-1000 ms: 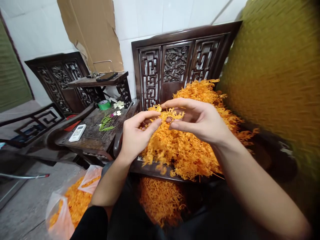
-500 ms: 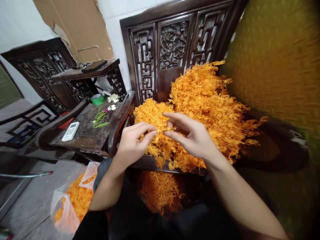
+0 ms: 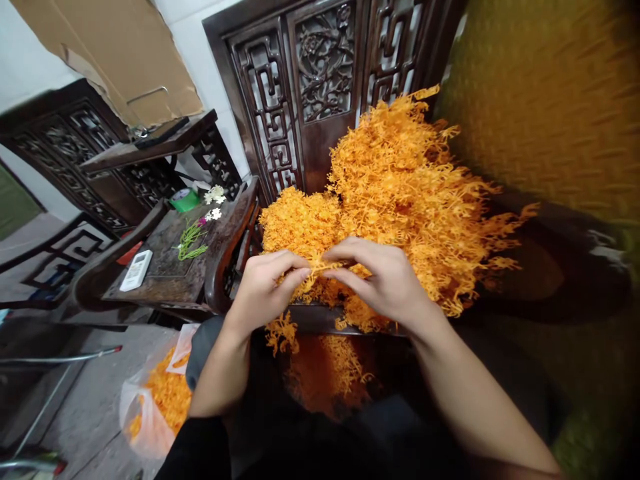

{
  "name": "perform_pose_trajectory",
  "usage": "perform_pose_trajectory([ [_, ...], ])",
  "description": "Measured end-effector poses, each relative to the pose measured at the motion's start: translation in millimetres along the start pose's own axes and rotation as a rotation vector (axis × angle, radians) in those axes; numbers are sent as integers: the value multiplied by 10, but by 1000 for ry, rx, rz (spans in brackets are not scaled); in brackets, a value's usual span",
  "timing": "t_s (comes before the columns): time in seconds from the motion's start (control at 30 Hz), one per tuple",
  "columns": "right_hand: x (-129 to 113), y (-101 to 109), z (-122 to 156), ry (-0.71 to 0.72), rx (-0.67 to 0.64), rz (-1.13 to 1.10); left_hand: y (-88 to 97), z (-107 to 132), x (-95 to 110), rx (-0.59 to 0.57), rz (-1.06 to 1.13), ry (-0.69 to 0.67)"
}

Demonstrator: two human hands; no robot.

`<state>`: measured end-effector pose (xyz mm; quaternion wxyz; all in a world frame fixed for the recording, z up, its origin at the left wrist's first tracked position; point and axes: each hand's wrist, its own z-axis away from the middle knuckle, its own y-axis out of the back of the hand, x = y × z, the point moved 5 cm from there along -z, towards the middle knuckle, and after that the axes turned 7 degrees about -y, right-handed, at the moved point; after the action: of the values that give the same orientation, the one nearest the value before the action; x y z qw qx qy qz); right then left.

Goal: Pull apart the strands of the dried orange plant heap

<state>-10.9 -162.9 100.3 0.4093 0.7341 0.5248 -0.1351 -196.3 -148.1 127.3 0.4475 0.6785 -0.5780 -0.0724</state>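
Observation:
My left hand (image 3: 270,287) has its thumb and fingertips closed on one end of a thin orange strand piece (image 3: 317,266). From the other side, my right hand (image 3: 377,277) pinches the same piece, with thumb and forefinger near its far end. Just behind and below both hands spreads a large heap of orange branching strands (image 3: 400,180), which look like artificial flower parts. Below my left hand, a small orange clump (image 3: 283,333) hangs at the seat's front edge. Fine detail of the held piece is blurred.
The heap lies on a dark carved wooden chair (image 3: 320,153). To the left, a wooden side table (image 3: 165,263) carries a white remote control (image 3: 136,270), green tape (image 3: 185,200), green stems (image 3: 191,240) and white flowers (image 3: 215,195). A plastic bag (image 3: 145,423) of orange pieces sits on the floor.
My right hand's fingers have closed in from a looser, more parted pose onto the orange piece. The small clump below my left hand now shows at the seat edge. The view has shifted slightly.

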Motion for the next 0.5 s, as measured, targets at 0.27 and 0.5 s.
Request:
perform_pose_trajectory([
  [0.27, -11, -40, -9, 74, -109, -12, -76, -8, -60, -94, 203, 2],
  [0.5, 110, 55, 71, 262, -23, 230, -73, 37, -42, -168, 333, 180],
])
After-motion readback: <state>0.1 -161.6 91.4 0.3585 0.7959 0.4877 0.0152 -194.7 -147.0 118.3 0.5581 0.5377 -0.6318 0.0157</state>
